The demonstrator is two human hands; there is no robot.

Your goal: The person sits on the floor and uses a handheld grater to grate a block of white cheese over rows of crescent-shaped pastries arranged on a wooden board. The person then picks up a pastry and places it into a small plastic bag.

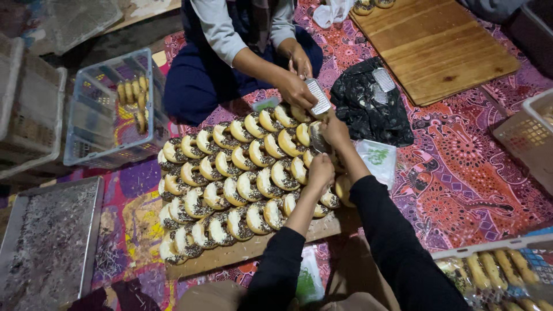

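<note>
The person's left hand (320, 170), in a black sleeve, is resting curled on the chocolate-sprinkled ring doughnuts (230, 184), roughly forty, leaning in four overlapping rows that are running from lower left to upper right along the long wooden board (242, 250). Just beyond, the right hand (334, 129) is closing around one doughnut (315, 137) at the rows' far right end. Farther off, a second person's hand (295, 89) is gripping one flat metal grater (318, 97), its long axis tilting toward the doughnuts.
</note>
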